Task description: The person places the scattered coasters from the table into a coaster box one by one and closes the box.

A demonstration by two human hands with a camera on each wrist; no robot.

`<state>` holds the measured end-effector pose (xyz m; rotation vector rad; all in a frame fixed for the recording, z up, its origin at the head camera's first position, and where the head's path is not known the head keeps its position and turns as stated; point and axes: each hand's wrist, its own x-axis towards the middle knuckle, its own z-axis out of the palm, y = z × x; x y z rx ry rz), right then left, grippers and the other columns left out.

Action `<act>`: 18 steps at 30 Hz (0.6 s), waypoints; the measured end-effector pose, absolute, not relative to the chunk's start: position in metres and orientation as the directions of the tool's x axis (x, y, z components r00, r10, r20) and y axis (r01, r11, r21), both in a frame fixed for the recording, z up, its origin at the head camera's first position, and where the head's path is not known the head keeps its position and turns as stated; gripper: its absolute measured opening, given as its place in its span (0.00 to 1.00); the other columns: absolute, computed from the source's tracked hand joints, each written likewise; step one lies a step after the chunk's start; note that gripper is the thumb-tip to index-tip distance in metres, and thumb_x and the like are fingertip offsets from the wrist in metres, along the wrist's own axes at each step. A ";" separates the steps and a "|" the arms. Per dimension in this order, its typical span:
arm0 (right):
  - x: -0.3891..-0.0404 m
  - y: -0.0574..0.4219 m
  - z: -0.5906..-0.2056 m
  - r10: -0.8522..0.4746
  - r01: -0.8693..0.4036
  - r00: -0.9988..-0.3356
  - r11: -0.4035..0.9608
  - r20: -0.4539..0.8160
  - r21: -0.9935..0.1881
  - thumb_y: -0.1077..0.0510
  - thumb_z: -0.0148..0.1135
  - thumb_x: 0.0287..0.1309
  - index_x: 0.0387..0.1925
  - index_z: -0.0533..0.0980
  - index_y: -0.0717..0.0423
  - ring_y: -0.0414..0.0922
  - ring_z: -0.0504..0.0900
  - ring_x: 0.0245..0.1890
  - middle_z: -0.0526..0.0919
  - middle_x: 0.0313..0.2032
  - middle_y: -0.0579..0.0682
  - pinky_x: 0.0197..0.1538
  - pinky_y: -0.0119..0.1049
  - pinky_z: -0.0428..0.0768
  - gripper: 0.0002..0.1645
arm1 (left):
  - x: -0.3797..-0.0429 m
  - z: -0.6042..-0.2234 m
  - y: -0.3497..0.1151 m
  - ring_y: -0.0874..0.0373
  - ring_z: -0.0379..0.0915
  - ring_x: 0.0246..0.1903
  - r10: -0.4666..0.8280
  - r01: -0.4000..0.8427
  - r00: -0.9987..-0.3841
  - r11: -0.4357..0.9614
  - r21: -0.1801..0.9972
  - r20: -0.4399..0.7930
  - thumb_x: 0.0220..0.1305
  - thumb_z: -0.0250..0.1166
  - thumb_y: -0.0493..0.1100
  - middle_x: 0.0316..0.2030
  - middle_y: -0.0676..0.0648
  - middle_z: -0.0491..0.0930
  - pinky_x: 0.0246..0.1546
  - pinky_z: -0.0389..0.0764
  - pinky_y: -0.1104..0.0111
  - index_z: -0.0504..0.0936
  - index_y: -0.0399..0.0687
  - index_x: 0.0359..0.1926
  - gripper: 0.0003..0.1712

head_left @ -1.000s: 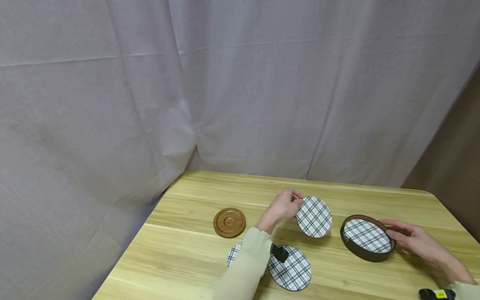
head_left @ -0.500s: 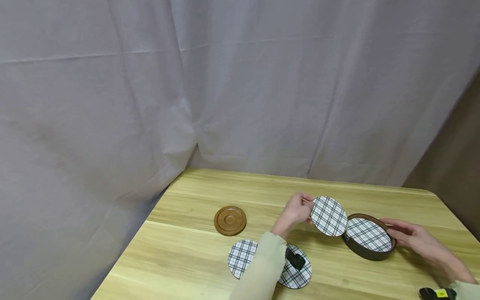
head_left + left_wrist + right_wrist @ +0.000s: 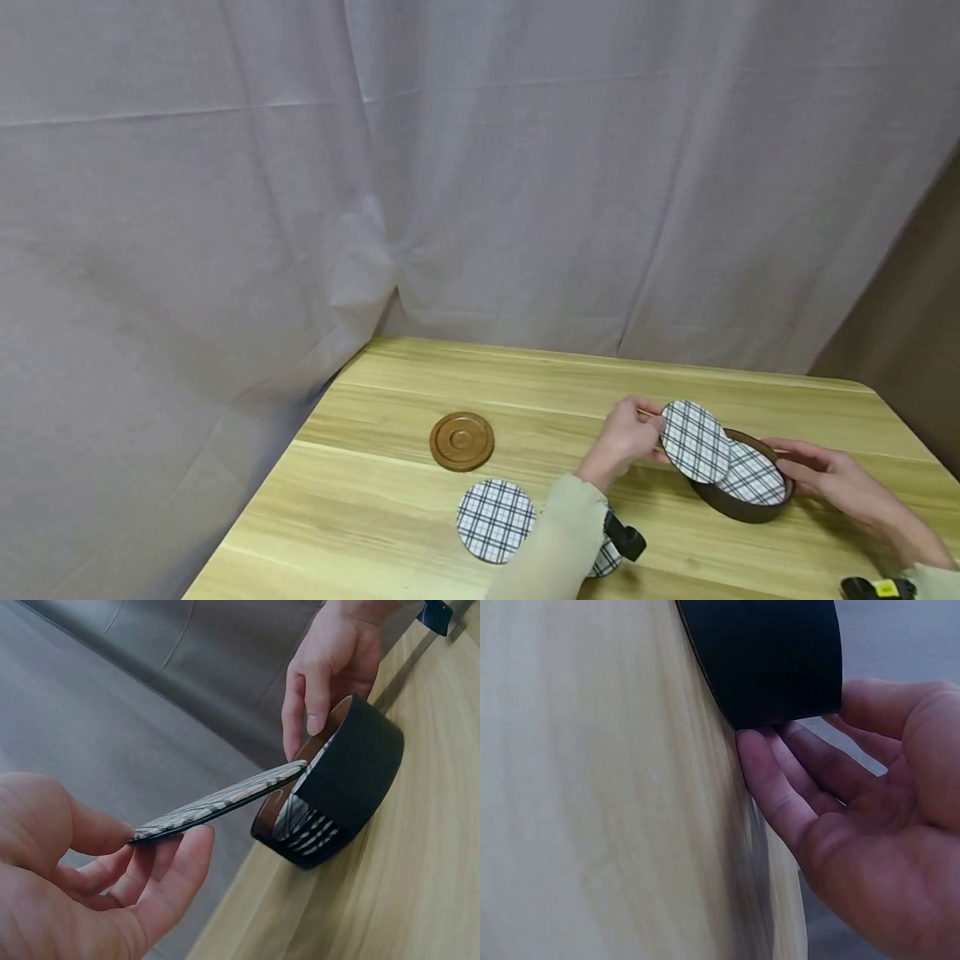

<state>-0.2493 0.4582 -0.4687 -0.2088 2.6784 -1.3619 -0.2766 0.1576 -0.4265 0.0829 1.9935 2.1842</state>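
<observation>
My left hand (image 3: 626, 435) pinches a round plaid coaster (image 3: 693, 442) by its left edge, thumb above and fingers beneath. That coaster is tilted, its far edge just over the near-left rim of a dark round coaster holder (image 3: 738, 506). Inside the holder lies plaid coaster material (image 3: 753, 477); the left wrist view shows several stacked edges there. My right hand (image 3: 843, 479) grips the holder's right side, thumb at the rim; in the right wrist view its fingertips touch the dark wall (image 3: 772, 660) low down by the table.
A brown wooden disc (image 3: 462, 442) with ringed grooves lies at the left of the table. Two plaid coasters lie nearer: one in full view (image 3: 495, 521), another (image 3: 606, 557) mostly behind my left sleeve. Grey curtain (image 3: 487, 208) hangs behind the wood-grain table (image 3: 360, 500).
My left hand has moved right with the pinched coaster, from beside the holder to over its rim. The right hand and the holder have stayed in place.
</observation>
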 end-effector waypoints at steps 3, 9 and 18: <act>-0.249 0.461 -0.468 -0.183 -0.075 -0.982 0.590 -0.043 -0.804 0.54 0.53 0.72 0.68 0.65 0.63 0.22 0.75 0.43 0.74 0.44 0.17 0.40 0.23 0.78 0.28 | -0.276 -0.427 0.164 0.57 0.72 0.19 0.168 -0.104 -0.982 -0.101 0.989 -0.086 0.65 0.60 0.30 0.26 0.47 0.75 0.29 0.85 0.50 0.76 0.43 0.37 0.05; -0.249 0.461 -0.470 -0.180 -0.092 -0.983 0.616 -0.027 -0.783 0.52 0.54 0.72 0.68 0.64 0.64 0.23 0.76 0.43 0.76 0.44 0.19 0.40 0.24 0.78 0.30 | -0.275 -0.434 0.171 0.54 0.73 0.19 0.154 -0.123 -0.983 -0.126 0.984 -0.103 0.65 0.59 0.29 0.27 0.46 0.75 0.34 0.84 0.45 0.74 0.43 0.38 0.06; -0.250 0.463 -0.473 -0.190 -0.126 -0.982 0.582 0.016 -0.803 0.57 0.54 0.71 0.66 0.69 0.59 0.24 0.77 0.41 0.79 0.42 0.21 0.38 0.25 0.79 0.24 | -0.271 -0.444 0.185 0.55 0.70 0.18 0.176 -0.128 -0.979 -0.159 0.979 -0.099 0.65 0.59 0.27 0.27 0.45 0.74 0.28 0.86 0.54 0.72 0.43 0.38 0.08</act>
